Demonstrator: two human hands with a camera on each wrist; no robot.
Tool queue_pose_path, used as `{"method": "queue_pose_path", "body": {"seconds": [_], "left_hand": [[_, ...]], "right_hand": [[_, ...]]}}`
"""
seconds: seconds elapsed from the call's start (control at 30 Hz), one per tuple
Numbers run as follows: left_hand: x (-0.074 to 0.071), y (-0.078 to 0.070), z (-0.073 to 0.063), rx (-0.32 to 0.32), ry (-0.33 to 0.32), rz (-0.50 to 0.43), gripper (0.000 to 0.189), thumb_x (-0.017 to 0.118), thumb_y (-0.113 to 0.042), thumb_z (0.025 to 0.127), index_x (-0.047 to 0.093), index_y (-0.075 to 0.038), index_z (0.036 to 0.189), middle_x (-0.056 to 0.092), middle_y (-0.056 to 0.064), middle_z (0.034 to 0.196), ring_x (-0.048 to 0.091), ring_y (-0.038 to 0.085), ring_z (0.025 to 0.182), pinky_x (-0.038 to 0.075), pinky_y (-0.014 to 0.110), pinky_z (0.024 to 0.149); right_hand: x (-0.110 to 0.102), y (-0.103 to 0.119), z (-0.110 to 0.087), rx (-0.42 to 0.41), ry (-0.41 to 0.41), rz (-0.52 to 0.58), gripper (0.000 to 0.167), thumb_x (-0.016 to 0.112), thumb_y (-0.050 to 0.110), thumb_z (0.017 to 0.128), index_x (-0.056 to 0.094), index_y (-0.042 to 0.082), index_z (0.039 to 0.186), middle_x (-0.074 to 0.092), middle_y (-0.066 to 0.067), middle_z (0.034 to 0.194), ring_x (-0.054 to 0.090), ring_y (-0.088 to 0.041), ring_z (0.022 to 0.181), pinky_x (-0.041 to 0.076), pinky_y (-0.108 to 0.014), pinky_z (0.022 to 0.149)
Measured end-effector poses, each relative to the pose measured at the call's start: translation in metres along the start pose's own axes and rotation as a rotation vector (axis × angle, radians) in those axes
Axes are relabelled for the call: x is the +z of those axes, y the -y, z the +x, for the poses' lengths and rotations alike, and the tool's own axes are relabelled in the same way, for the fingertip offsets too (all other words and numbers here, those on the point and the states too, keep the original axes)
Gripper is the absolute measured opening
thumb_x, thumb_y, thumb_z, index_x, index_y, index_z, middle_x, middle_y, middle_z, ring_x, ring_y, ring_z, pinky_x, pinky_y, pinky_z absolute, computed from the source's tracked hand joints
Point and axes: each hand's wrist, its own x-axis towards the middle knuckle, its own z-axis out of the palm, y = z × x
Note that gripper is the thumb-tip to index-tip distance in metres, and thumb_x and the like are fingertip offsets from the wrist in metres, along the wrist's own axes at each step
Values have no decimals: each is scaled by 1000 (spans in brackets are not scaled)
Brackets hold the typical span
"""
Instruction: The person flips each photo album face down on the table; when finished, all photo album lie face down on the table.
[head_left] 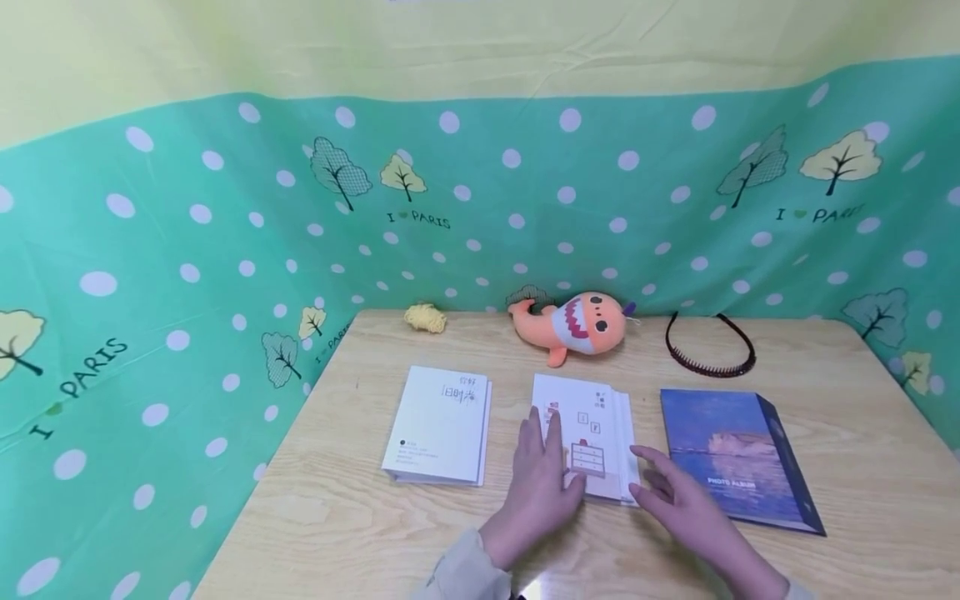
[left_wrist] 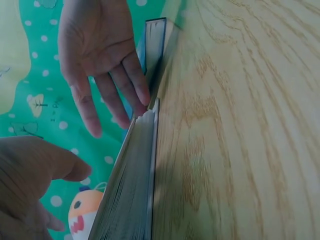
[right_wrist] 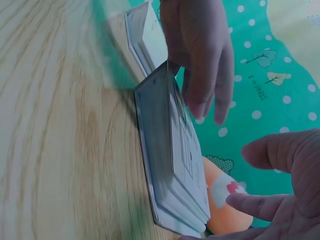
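Observation:
A white album [head_left: 600,400] with a printed drawing of a chest of drawers lies flat in the middle of the table. My left hand [head_left: 536,483] is over its left side, fingers stretched across the cover and thumb near the lower edge. At the right edge my right hand [head_left: 686,504] has its fingers loosely bent, fingertips right by the page side. In the right wrist view, the cover and pages of the album [right_wrist: 155,117] fan slightly apart at one end. The left wrist view shows the right palm [left_wrist: 102,45] facing the thick page block [left_wrist: 132,175].
Another white album [head_left: 438,425] lies to the left, and a blue photo album [head_left: 727,458] to the right. Along the back are a yellow bundle [head_left: 425,318], an orange shark plush [head_left: 592,323] and a dark toothed headband [head_left: 712,367]. A green dotted curtain [head_left: 480,183] surrounds the wooden table [head_left: 322,517].

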Motion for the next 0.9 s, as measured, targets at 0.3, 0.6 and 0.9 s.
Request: {"method": "queue_pose_path", "body": {"seconds": [0.3,0.6,0.9], "left_hand": [[8,-1,3,-20,66,105,101,75,-41,79,20,-4,155,-7,27,159,2,51,143,30,62,107],[15,0,5,-47,126,208,107,74,-56,75,22,-9,155,-4,25,160,0,50,143,37,60,101],[18,2,4,-31,105,317,109,74,-62,72,25,-9,154,2,26,160,4,51,143,35,56,104]], "right_hand": [[1,2,3,73,54,84,62,60,21,97,32,0,148,16,-36,153,26,-53,135,40,-53,102],[-3,-1,4,126,89,222,59,55,21,99,30,3,150,5,-32,156,23,-51,138,32,-58,106],[-6,2,10,177,33,364,57,53,13,100,29,-2,149,0,-31,157,17,-46,141,48,-41,98]]}}
